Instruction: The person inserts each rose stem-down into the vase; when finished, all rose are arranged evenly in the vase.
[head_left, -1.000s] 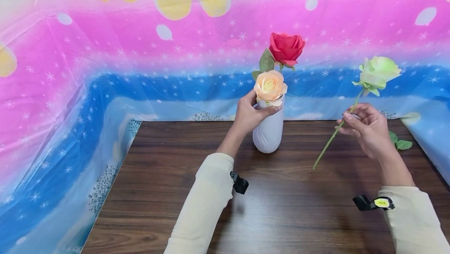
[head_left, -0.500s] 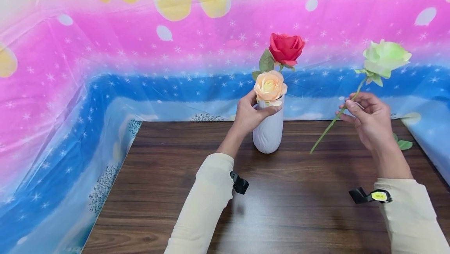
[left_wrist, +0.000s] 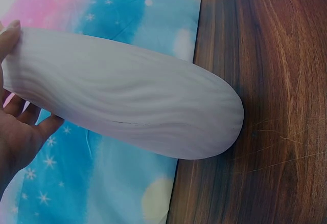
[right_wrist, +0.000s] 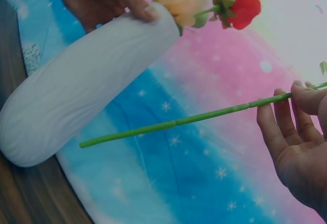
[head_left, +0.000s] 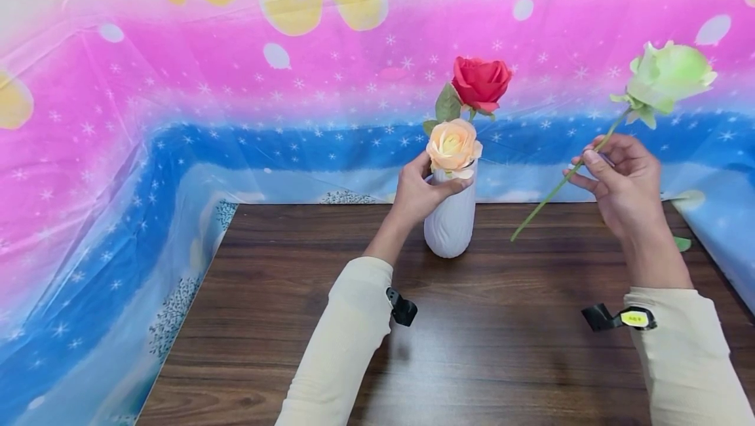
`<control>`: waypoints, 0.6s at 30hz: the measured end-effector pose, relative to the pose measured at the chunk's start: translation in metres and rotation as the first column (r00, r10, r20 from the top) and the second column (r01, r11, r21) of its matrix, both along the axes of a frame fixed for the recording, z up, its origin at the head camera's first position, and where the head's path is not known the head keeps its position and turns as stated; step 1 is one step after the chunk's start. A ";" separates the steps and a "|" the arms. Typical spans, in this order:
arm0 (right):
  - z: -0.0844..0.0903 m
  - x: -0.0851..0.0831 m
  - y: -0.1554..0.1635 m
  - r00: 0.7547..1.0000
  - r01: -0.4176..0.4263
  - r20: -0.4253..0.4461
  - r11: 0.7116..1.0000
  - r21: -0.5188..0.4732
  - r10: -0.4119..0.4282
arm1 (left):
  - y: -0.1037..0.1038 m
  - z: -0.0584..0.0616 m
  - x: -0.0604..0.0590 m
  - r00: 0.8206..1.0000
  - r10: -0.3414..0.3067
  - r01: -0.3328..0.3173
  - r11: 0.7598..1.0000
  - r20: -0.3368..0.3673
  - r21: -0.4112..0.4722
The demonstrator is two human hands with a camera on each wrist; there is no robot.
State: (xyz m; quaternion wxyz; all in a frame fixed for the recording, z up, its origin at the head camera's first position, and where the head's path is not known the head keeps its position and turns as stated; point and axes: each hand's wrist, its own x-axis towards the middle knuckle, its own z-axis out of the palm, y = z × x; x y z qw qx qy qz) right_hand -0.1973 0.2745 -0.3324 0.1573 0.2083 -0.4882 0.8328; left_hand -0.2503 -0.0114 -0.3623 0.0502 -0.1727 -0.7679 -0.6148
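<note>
The green rose (head_left: 671, 77) has risen, pinched in the right hand (head_left: 631, 187), the left hand (head_left: 417, 191) gripping the vase (head_left: 450, 223).

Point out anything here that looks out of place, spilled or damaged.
A green leaf lies near the right edge of the table, apart from the vase; it is partly hidden, so it may not be loose. In the left wrist view, a thin dark line marks the vase, perhaps just a groove. Nothing looks spilled.

Green rose (right_wrist: 204, 115) cut off by right-wrist view's edge; vase (head_left: 449, 219) mouth mostly hidden by peach rose (head_left: 453, 144).
</note>
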 end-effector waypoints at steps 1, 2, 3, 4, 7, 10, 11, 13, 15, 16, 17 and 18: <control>0.002 0.000 -0.001 1.000 -0.003 -0.001 1.000 -0.012 0.003 | 0.000 0.000 0.000 1.000 0.001 -0.001 1.000 0.000 -0.001; 0.004 -0.001 -0.001 1.000 -0.013 -0.005 1.000 -0.021 0.012 | 0.000 0.000 0.000 1.000 0.002 -0.002 1.000 0.001 -0.004; 0.006 -0.001 -0.002 1.000 -0.018 -0.010 1.000 -0.025 0.018 | 0.000 0.000 0.000 1.000 0.003 -0.003 1.000 0.000 -0.005; 0.008 -0.001 -0.003 1.000 -0.025 -0.016 0.999 -0.028 0.025 | 0.000 0.000 0.000 1.000 0.004 -0.004 1.000 -0.001 -0.006; 0.014 -0.003 -0.005 0.999 -0.039 -0.035 0.999 -0.037 0.038 | 0.000 0.000 0.000 1.000 0.004 -0.004 1.000 -0.004 -0.007; 0.019 -0.004 -0.008 0.998 -0.035 -0.044 0.998 -0.052 0.033 | 0.000 0.000 -0.001 1.000 0.001 -0.001 1.000 -0.013 -0.002; 0.020 -0.004 -0.009 0.999 -0.029 -0.045 0.998 -0.056 0.027 | 0.000 0.000 -0.001 1.000 0.000 0.000 1.000 -0.015 -0.001; 0.023 -0.004 -0.010 0.998 -0.033 -0.048 0.997 -0.073 0.030 | 0.000 0.000 -0.001 1.000 -0.003 0.004 1.000 -0.020 0.003; 0.026 -0.005 -0.012 0.998 -0.050 -0.054 0.994 -0.102 0.045 | -0.001 -0.001 -0.001 1.000 -0.006 0.006 1.000 -0.024 0.003; 0.028 -0.005 -0.012 0.998 -0.049 -0.053 0.992 -0.116 0.043 | -0.001 -0.001 -0.001 1.000 -0.007 0.007 1.000 -0.025 0.003; 0.029 -0.005 -0.013 0.998 -0.053 -0.049 0.989 -0.139 0.047 | -0.001 -0.001 0.000 1.000 -0.008 0.008 1.000 -0.025 0.002; 0.031 -0.006 -0.013 0.997 -0.063 -0.045 0.984 -0.169 0.056 | -0.001 -0.001 0.000 1.000 -0.009 0.009 1.000 -0.026 0.003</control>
